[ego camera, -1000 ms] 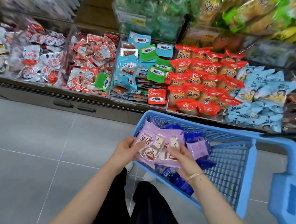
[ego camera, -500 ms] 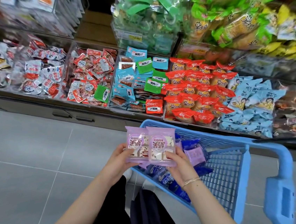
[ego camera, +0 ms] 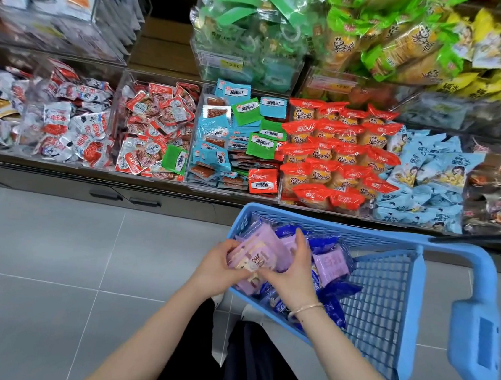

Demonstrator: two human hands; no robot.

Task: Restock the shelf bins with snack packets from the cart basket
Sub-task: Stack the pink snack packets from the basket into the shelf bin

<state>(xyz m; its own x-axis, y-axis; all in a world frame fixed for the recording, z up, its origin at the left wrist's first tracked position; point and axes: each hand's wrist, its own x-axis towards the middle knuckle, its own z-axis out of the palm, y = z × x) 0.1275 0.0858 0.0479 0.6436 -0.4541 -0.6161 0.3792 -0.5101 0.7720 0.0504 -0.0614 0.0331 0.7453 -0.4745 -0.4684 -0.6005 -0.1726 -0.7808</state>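
Note:
A blue cart basket [ego camera: 387, 284] stands in front of the shelf, holding purple and dark blue snack packets [ego camera: 332, 263]. Over its left end, my left hand [ego camera: 219, 267] grips a small stack of purple packets [ego camera: 259, 252] from the left side. My right hand [ego camera: 295, 268] holds the same stack from the right, fingers stretched over the top and thumb underneath. The stack tilts away toward the shelf. Clear shelf bins [ego camera: 236, 135] filled with packets run along behind the basket.
The lower row holds white-red, red, blue-green, orange [ego camera: 339, 156] and pale blue [ego camera: 426, 180] packets; an upper row holds green and yellow bags. The cart's blue handle [ego camera: 475, 334] is at right. Grey tiled floor [ego camera: 50, 261] lies to the left. My dark trousers are below.
The purple packets, held upright and fanned a moment ago, are now gathered into a tilted stack lower over the basket. My right hand has moved on top of them. The view has come closer to the shelf.

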